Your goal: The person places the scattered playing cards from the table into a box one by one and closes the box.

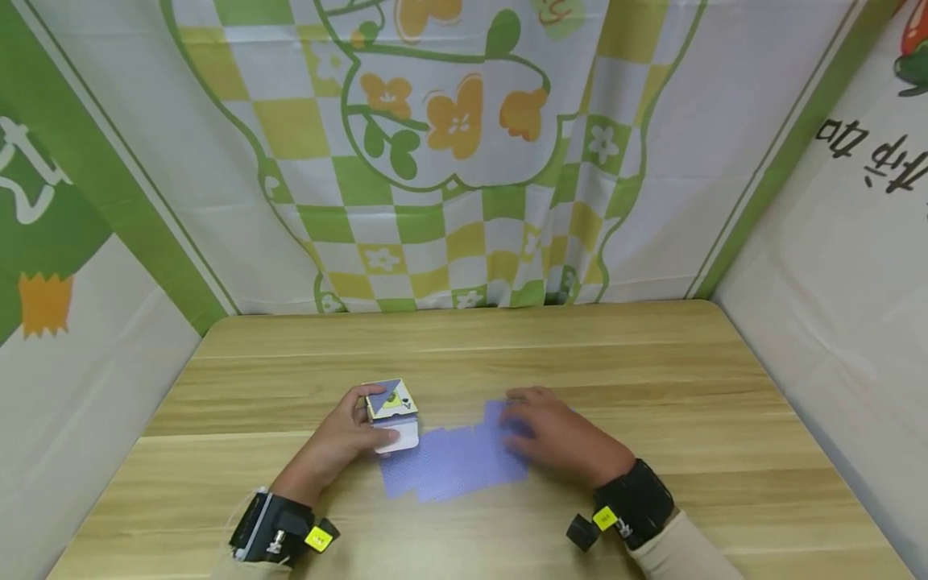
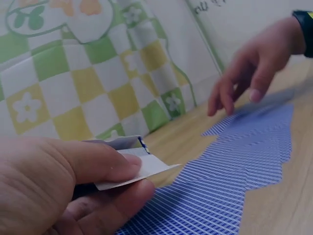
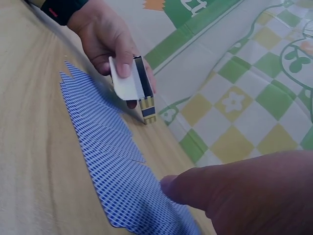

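My left hand [image 1: 339, 441] grips a playing card box [image 1: 394, 400] between thumb and fingers, just above the left end of the cards. The box's white flap [image 3: 124, 84] is folded out under the thumb, and its open end looks dark inside. A spread of blue-patterned playing cards [image 1: 458, 466] lies face down and overlapping on the table. Over the spread's right end is my right hand [image 1: 564, 439], fingers loosely bent and pointing left. In the left wrist view the right fingertips [image 2: 227, 105] hang just above the cards, with nothing seen in them.
The wooden table [image 1: 464, 346] runs back to a checked, flowered curtain [image 1: 449, 234]. Printed cloth walls stand at the left [image 1: 109, 387] and right [image 1: 834, 306]. Each wrist wears a black strap with a small camera [image 1: 583, 532].
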### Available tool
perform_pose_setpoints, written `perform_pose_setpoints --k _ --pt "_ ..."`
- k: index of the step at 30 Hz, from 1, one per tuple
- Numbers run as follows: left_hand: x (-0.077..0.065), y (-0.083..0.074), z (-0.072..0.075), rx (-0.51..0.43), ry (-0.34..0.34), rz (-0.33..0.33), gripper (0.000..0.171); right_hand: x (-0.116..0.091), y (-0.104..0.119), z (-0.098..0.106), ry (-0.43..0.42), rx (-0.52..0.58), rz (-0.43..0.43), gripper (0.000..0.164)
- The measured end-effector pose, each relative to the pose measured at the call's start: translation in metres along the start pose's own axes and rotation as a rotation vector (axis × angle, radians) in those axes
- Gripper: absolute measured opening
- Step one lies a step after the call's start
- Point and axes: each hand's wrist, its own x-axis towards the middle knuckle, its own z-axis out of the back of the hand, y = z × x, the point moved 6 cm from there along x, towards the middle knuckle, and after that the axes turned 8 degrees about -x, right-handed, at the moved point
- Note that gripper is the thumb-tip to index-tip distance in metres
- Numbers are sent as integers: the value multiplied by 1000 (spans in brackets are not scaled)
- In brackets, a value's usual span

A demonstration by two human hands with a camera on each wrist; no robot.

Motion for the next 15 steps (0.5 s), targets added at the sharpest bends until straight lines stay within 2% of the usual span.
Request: perform_pose_setpoints --k 3,7,12,15 --pt "1 -2 -3 30 -50 -23 81 0 -5 2 17 1 4 33" --pt "0 -10 -9 7 -90 -47 81 -4 -15 5 69 24 -33 38" --pt "-4 -31 -19 -75 -118 -118 78 -9 -21 13 101 34 -70 43" --pt "-8 -43 -26 -115 -108 -160 78 -12 -24 17 125 52 -93 47"
